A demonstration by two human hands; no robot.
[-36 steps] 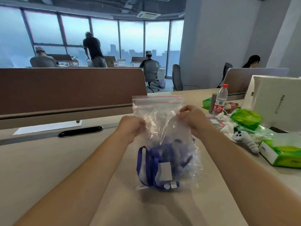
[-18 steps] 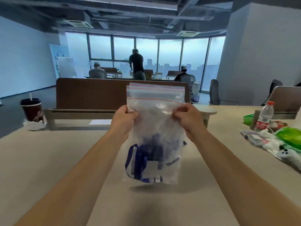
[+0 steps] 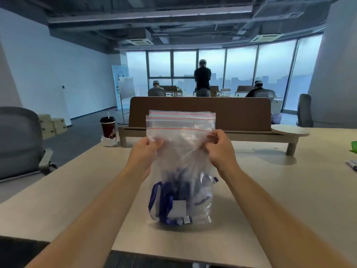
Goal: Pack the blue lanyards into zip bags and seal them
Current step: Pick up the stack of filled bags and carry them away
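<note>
Centrally, I hold zip bag (image 3: 181, 151) upright over desk (image 3: 270, 190): left hand (image 3: 144, 153), right hand (image 3: 218, 147) pinch its sides; blue lanyards (image 3: 170, 202) at bottom. Sealing step; next, press red-lined strip shut.

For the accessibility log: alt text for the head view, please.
A left hand and a right hand pinch the side edges of a clear zip bag, held upright over a beige table. Bunched in its bottom lie blue lanyards.
</note>
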